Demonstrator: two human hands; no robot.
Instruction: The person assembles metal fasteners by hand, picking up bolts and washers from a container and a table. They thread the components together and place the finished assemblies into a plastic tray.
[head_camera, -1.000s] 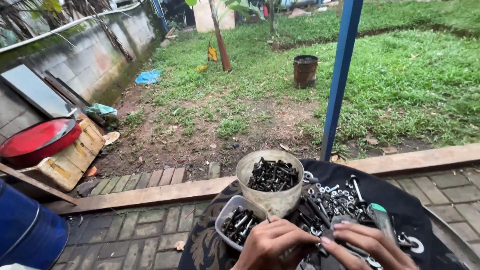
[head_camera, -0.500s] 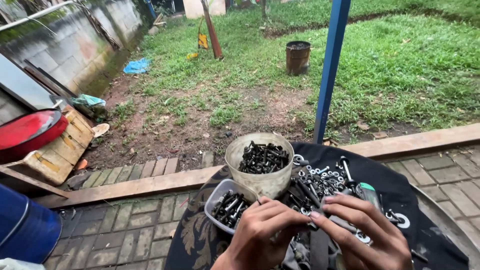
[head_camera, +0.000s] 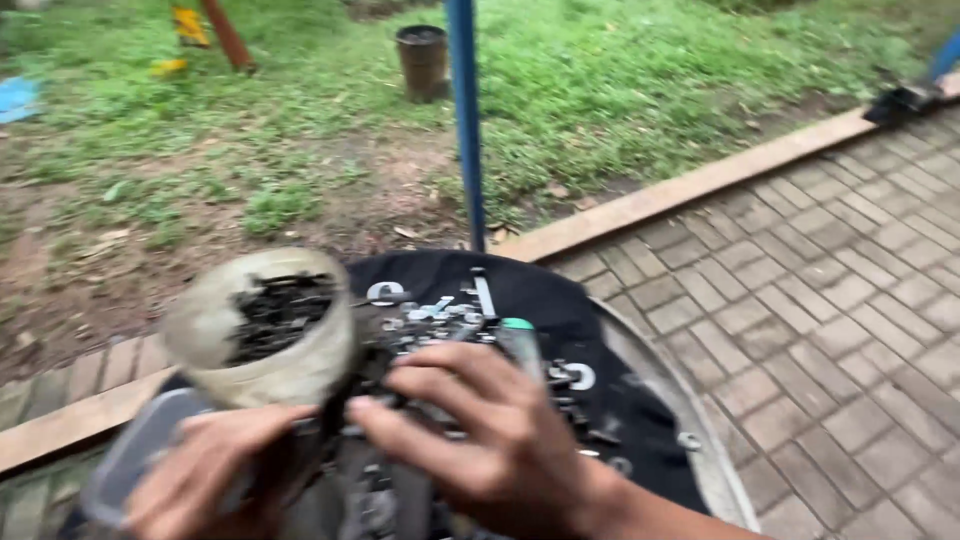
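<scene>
The picture is blurred by motion. My left hand (head_camera: 205, 475) is curled at the near edge of a pile of dark metal bolts and nuts (head_camera: 440, 315), just below a round pale tub (head_camera: 262, 335) filled with dark metal pieces. My right hand (head_camera: 470, 430) reaches leftward over the pile with its fingers extended, and the fingertips meet my left hand at a dark piece. Blur hides what either hand grips. A clear shallow container (head_camera: 125, 475) lies under my left hand. A green-capped tool (head_camera: 520, 335) lies just beyond my right hand.
The parts lie on a black cloth (head_camera: 560, 300) over a round table. A blue pole (head_camera: 465, 120) stands just behind it. Brick paving (head_camera: 830, 330) runs to the right, with a timber border (head_camera: 690, 185), grass and a dark bucket (head_camera: 422, 60) beyond.
The view has swung to the right and closer, so the paving now fills the right side. Both hands stay over the pile, my right hand reaching further left.
</scene>
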